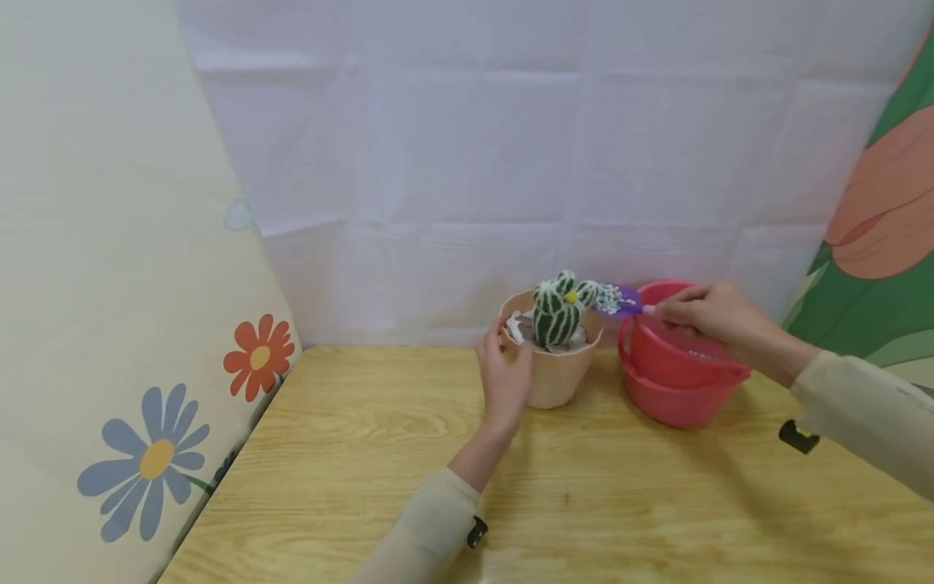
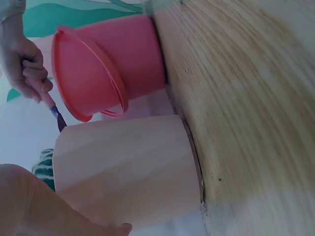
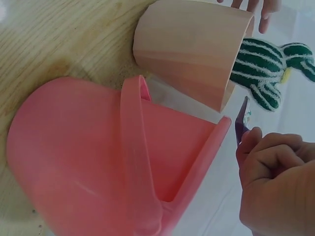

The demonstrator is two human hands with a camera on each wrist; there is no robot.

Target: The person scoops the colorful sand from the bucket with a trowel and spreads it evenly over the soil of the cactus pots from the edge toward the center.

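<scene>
We see the left hand (image 1: 505,377) gripping a peach pot (image 1: 560,380) with 1 green cactus (image 1: 556,321) in it. The right hand (image 1: 711,315) pinches a purple scoop (image 1: 631,304) of small pale bits (image 1: 608,299) beside the cactus; a pink bucket (image 1: 682,399) stands near the pot on the tabletop (image 1: 365,470).

Soft, even, rather muted light fills the head view; pale glare lies on the near part of the wooden table (image 1: 350,470), and a diffuse shadow slants across it below the right sleeve (image 1: 868,414); the white sheet (image 1: 467,146) reads greyish-lavender; fine detail on the scoop (image 1: 631,302) is smeared; both wrist views look dimmer, with a faint highlight on the bucket (image 3: 69,147) and blurred wood grain in the left one.
</scene>
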